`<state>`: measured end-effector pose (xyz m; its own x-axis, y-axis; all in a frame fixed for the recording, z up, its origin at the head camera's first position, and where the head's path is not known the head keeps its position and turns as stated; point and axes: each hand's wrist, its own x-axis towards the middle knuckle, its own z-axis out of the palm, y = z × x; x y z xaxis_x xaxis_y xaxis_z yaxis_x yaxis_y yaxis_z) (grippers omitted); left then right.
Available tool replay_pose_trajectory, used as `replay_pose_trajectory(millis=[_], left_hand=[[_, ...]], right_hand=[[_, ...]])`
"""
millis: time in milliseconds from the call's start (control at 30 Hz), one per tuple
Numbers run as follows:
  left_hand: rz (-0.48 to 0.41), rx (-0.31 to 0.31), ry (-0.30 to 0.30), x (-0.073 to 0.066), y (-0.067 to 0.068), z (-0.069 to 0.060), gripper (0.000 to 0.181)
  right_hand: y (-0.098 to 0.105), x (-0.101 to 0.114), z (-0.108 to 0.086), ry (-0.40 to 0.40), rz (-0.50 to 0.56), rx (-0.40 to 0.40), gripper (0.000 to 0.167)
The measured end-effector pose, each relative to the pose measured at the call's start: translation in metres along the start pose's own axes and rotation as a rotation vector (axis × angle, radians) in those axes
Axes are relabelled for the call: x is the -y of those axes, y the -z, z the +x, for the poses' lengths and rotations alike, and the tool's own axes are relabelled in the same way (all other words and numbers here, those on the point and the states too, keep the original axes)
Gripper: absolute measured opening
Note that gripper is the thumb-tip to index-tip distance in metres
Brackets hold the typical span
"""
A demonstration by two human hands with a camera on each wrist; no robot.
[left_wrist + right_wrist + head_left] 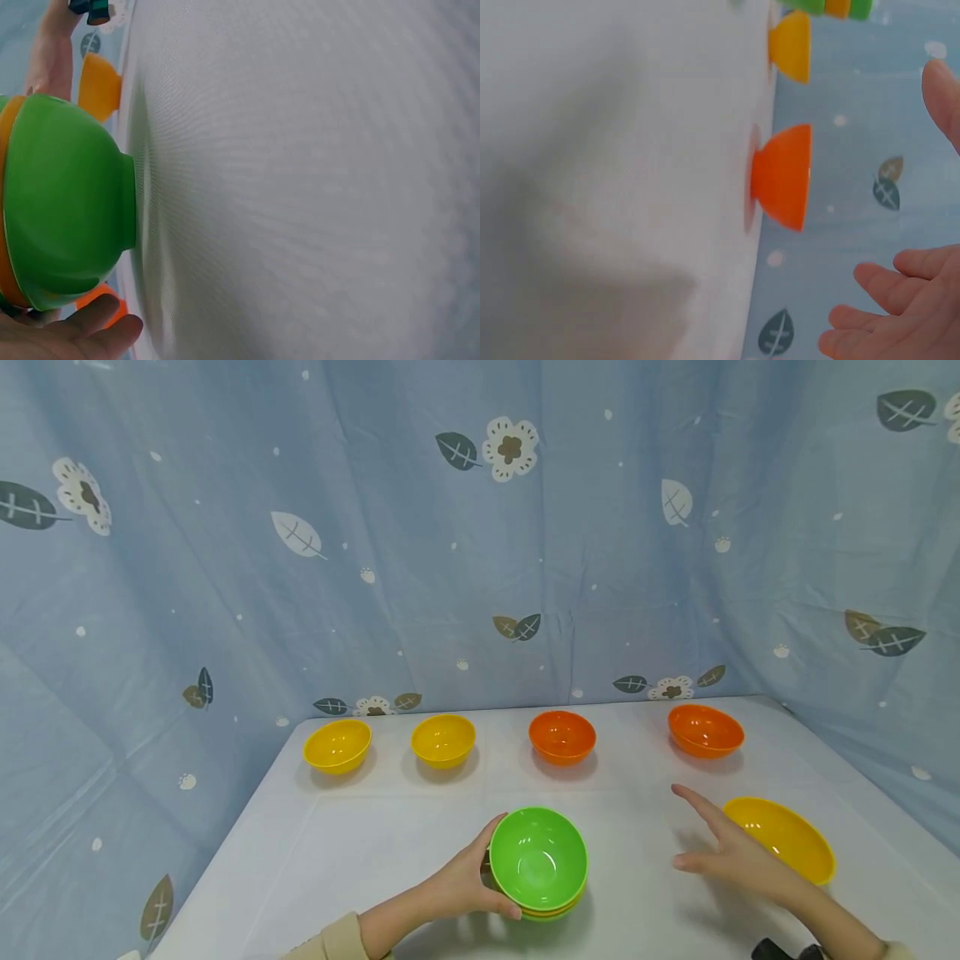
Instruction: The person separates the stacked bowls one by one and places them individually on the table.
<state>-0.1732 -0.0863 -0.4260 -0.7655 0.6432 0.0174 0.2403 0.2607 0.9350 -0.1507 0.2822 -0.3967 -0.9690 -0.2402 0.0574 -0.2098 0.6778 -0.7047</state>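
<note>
A stack of bowls, green on top with a yellow rim and more green below, stands at the front middle of the table. My left hand grips the stack from its left side, thumb at the front and fingers round the back. From the left wrist, the lowest green bowl shows side-on, its foot at the white cloth. My right hand hovers over the table with fingers spread and holds nothing. Just beyond it, partly hidden by that hand and forearm, lies a yellow bowl.
Along the back stand two yellow bowls, one far left and another yellow bowl beside it. Two orange bowls continue the row: a middle orange bowl and a right orange bowl. A patterned blue curtain hangs behind the table.
</note>
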Motion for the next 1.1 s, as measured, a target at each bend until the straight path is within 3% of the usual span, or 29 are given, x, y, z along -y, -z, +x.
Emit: replay_pose_trajectory(millis=[733,1100], left_hand=[[-0.030,-0.004,-0.022,0.001,-0.001,0.001,0.103],[-0.025,-0.006,-0.001,0.000,-0.002,0.001,0.103]], right_hand=[[-0.028,0.038,0.007,0.241,-0.022,0.049,0.084],[-0.046,0.049,0.009,0.287,-0.023,0.097,0.087]])
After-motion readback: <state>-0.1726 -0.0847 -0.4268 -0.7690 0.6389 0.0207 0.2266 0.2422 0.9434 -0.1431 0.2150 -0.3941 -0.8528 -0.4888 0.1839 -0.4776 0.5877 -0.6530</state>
